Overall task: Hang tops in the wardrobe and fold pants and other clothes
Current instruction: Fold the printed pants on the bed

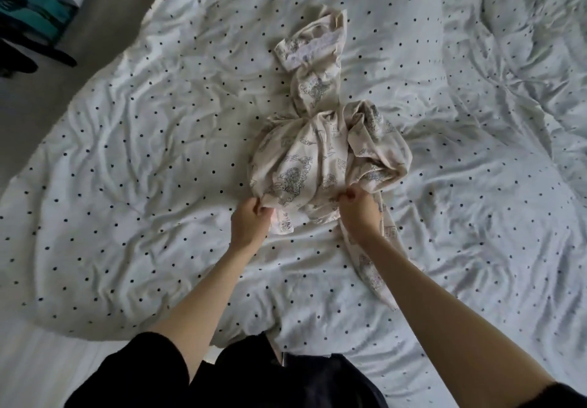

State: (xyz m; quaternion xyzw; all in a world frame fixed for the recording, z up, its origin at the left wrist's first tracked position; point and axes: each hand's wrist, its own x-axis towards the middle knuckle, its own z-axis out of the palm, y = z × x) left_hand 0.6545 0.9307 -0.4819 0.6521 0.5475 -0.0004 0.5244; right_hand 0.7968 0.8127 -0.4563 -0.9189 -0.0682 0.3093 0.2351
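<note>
A cream garment with a dark line-drawn print (314, 159) lies bunched and twisted in the middle of the bed. One end stretches away toward the far side, and a narrow strip trails back under my right forearm. My left hand (251, 220) pinches the garment's near left edge. My right hand (357, 209) grips its near right edge, fingers curled into the cloth. Both hands are at the near hem, about a shoulder's width apart.
The bed is covered by a rumpled white duvet with small dark dots (143, 153). Grey floor (104, 13) shows at the upper left, with a teal and white object (28, 10) and a dark shape (38, 55) beside it.
</note>
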